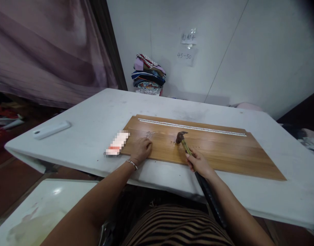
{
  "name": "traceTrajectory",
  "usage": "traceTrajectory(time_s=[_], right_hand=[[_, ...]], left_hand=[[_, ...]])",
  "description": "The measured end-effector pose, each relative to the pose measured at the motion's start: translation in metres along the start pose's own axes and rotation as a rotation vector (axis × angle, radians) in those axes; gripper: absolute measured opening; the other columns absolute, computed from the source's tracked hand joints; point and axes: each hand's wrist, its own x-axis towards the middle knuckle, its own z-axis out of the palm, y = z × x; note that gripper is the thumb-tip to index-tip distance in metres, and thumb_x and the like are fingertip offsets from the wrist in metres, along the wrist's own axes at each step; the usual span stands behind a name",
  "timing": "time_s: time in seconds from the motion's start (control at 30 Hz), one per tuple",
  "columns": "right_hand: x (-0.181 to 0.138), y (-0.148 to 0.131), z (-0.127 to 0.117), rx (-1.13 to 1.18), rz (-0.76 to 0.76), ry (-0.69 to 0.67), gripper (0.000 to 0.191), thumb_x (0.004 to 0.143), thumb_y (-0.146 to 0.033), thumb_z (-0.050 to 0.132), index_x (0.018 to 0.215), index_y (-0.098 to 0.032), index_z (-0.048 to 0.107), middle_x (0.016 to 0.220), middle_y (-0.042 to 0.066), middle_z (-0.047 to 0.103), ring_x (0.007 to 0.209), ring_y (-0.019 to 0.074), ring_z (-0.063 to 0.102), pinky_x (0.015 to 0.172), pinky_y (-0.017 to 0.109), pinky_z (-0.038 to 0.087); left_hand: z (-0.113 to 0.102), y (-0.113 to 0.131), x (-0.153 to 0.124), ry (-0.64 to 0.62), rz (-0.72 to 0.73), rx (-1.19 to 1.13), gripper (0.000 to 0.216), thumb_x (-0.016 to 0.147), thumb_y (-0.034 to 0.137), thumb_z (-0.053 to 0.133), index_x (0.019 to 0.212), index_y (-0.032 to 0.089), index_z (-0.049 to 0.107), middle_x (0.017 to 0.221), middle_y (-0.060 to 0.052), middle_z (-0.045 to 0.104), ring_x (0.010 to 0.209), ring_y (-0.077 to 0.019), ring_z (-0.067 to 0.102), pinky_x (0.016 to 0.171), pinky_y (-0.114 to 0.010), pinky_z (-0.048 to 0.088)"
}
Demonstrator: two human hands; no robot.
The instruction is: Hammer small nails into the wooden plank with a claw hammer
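Observation:
My right hand [197,162] is wrapped around the handle of a claw hammer [182,136]. The hammer's head is over the wooden board [233,150], near a few small dark marks; I cannot tell if it touches the wood. On the near left part of the board rests my left hand [141,149], its fingers curled and its fingertips partly hidden. Whether something is between those fingers cannot be made out. Just beyond them lie several loose nails [150,134]. A short row of tiny dark spots runs along the board right of the hammer.
Two white strips [192,127] with markings lie along the board's far edge. A pixelated flat object [117,143] sits at its left end. Farther left on the white table [90,116] is a white elongated device [51,130]. Folded cloths [148,75] are stacked by the wall.

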Motion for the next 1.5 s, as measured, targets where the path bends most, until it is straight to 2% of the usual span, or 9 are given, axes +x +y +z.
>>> traceTrajectory(time_s=[0.43,0.73,1.03,1.33,1.5], right_hand=[[-0.0009,-0.0069,-0.0026,-0.026,-0.031,0.024,0.058,0.081,-0.043,0.062,0.132,-0.017,0.056,0.053,-0.009,0.047,0.038,0.0102,0.039,0.035,0.022,0.035],[-0.0012,-0.0037,-0.0005,-0.010,-0.010,0.006,0.062,0.079,-0.046,0.064,0.134,-0.017,0.056,0.055,-0.009,0.048,0.038,0.0098,0.039,0.035,0.023,0.035],[-0.0013,0.0005,-0.0016,0.019,-0.018,0.001,0.057,0.082,-0.044,0.065,0.131,-0.018,0.058,0.053,-0.008,0.049,0.037,0.0100,0.039,0.035,0.022,0.034],[-0.0006,-0.0065,-0.0016,0.010,-0.021,0.018,0.062,0.080,-0.044,0.066,0.135,-0.017,0.055,0.053,-0.009,0.049,0.038,0.0105,0.041,0.034,0.022,0.035],[0.0003,-0.0046,0.0003,0.007,-0.023,0.005,0.058,0.079,-0.046,0.065,0.129,-0.015,0.057,0.053,-0.009,0.049,0.036,0.0097,0.039,0.034,0.023,0.034]], left_hand=[[0.0012,-0.0015,-0.0007,0.007,-0.001,0.011,0.020,0.094,0.021,0.051,0.084,0.020,0.069,0.095,-0.007,0.069,0.090,-0.0215,0.061,0.086,-0.037,0.050],[0.0017,-0.0015,-0.0009,0.004,-0.010,0.010,0.020,0.094,0.022,0.051,0.086,0.021,0.069,0.095,-0.007,0.069,0.090,-0.0219,0.061,0.086,-0.038,0.050],[0.0010,-0.0008,-0.0005,-0.003,-0.005,0.026,0.020,0.094,0.021,0.051,0.084,0.021,0.068,0.095,-0.007,0.069,0.090,-0.0219,0.061,0.086,-0.037,0.050],[0.0016,-0.0010,-0.0002,-0.002,-0.003,0.017,0.020,0.093,0.020,0.051,0.086,0.020,0.070,0.095,-0.008,0.069,0.091,-0.0220,0.062,0.086,-0.037,0.050],[0.0019,-0.0011,-0.0006,0.007,-0.007,0.014,0.020,0.093,0.021,0.051,0.086,0.020,0.069,0.095,-0.007,0.070,0.091,-0.0219,0.062,0.087,-0.037,0.050]])
